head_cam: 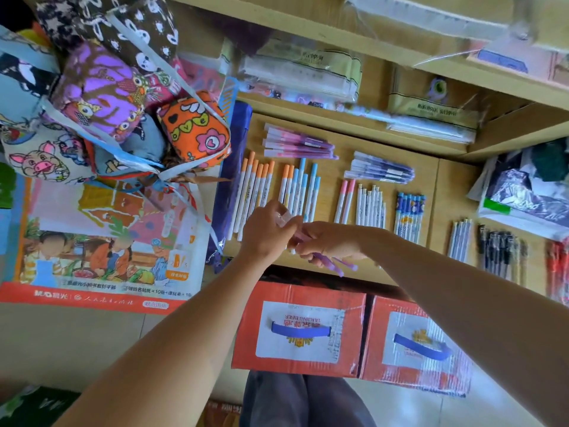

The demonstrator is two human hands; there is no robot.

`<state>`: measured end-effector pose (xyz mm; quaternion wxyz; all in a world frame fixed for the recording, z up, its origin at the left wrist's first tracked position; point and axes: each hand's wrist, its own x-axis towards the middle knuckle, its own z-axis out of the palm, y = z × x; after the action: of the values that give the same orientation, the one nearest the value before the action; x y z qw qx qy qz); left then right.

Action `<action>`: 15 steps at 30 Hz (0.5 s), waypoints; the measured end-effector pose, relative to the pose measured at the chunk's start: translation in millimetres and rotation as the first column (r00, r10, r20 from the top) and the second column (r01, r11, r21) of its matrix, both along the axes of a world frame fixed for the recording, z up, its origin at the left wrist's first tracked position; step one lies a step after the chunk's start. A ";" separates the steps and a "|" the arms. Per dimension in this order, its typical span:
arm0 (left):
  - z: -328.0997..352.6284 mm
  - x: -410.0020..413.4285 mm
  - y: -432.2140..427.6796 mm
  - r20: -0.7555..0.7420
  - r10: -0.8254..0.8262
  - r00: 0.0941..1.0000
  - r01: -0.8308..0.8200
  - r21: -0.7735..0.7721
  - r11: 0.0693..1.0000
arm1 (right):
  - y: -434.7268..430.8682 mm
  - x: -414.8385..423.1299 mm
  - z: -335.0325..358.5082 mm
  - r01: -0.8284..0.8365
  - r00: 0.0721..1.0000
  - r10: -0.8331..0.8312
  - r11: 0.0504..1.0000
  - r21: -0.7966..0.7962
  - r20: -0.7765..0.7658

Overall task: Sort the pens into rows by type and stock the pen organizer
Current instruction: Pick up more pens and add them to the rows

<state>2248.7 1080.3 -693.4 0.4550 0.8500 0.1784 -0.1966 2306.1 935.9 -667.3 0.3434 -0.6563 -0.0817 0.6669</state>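
Note:
Pens lie in sorted groups on a low wooden shelf [428, 229]: orange-capped pens [255, 192], blue-capped pens [304, 192], two pink-capped pens [345, 200], white pens [371, 206], blue patterned pens [409, 214], pink-purple pens [297, 144] and purple pens [380, 169]. Further right are grey pens [460, 240], black pens [498, 251] and red pens [558, 266]. Above the shelf's front edge my left hand [266, 232] pinches a pink-capped pen [284, 217]. My right hand [331, 243] touches it and holds a small bundle of purple pens [334, 261].
Two red cardboard boxes [298, 328] with blue handles stand below the shelf. A pile of patterned fabric bags [104, 97] and a book-cover pack [101, 241] fill the left. Packaged stationery [300, 75] sits on the shelf behind. A plastic bag [523, 192] lies at right.

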 end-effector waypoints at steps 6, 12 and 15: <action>3.8 -1.6 -2.7 0.021 -0.047 0.999 0.048 -0.052 0.998 | -3.8 -2.5 -5.0 0.005 1.000 -0.005 1.000 -0.012 -0.008; 9.8 0.7 -5.5 0.042 -0.099 0.994 0.102 -0.085 0.991 | -15.5 4.0 1.7 0.002 1.000 -0.002 0.999 -0.036 0.001; 16.3 1.9 -7.3 0.089 -0.144 0.986 0.156 -0.146 0.977 | -23.1 6.1 2.7 0.048 0.997 -0.051 0.998 -0.047 -0.054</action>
<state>2250.6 1073.0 -677.2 0.5089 0.8309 0.0803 -0.2102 2312.2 912.8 -664.6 0.3468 -0.6470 -0.0407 0.6778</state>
